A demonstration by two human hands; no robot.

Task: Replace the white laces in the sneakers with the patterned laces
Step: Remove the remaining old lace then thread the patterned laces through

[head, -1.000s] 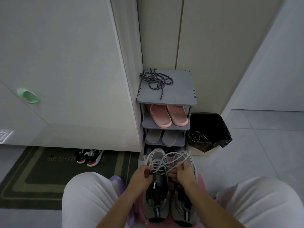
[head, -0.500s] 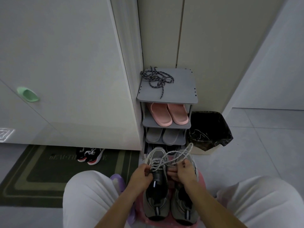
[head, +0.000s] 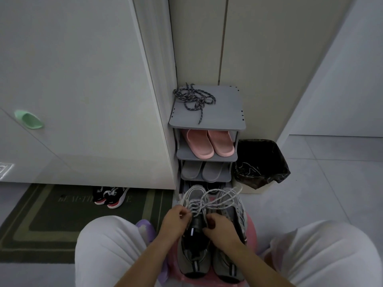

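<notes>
Two grey sneakers stand side by side between my knees, the left sneaker (head: 193,259) and the right sneaker (head: 234,206), toes pointing away from me. Loose white laces (head: 209,200) loop over the left sneaker's eyelets. My left hand (head: 176,221) pinches the white lace at the left side of the tongue. My right hand (head: 220,227) pinches the lace at the tongue's right side. The dark patterned laces (head: 193,99) lie in a tangle on the top of the grey shoe rack (head: 226,112) ahead of me.
Pink slippers (head: 207,142) and grey slippers (head: 202,170) fill the rack's lower shelves. A black-lined bin (head: 262,162) stands right of the rack. Black sneakers (head: 109,196) sit on a green doormat (head: 41,220) at left. A pink stool (head: 251,230) bears the sneakers.
Both hands have shifted slightly lower on the left sneaker's tongue. The white lace loops have spread wider over the right sneaker.
</notes>
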